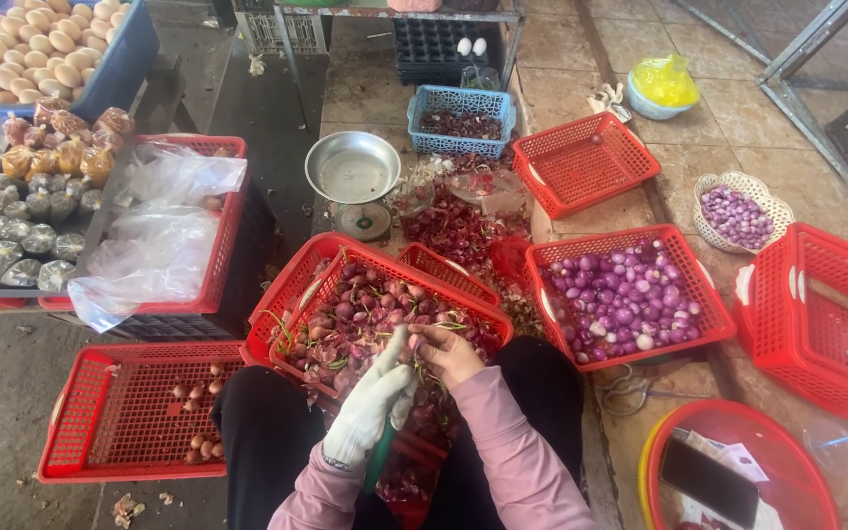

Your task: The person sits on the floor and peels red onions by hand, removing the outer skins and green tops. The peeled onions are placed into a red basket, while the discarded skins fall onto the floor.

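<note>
Left hand, in a white work glove, has its grip closed around a green-handled tool. Right hand, bare, pinches a shallot at the fingertips, directly over the red basket of unpeeled shallots resting on the lap. A second red basket of peeled purple shallots sits just right.

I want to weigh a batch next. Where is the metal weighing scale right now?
In the head view the metal weighing scale stands on the floor at upper centre, just beyond the red basket of unpeeled shallots and left of the small blue basket.
</note>
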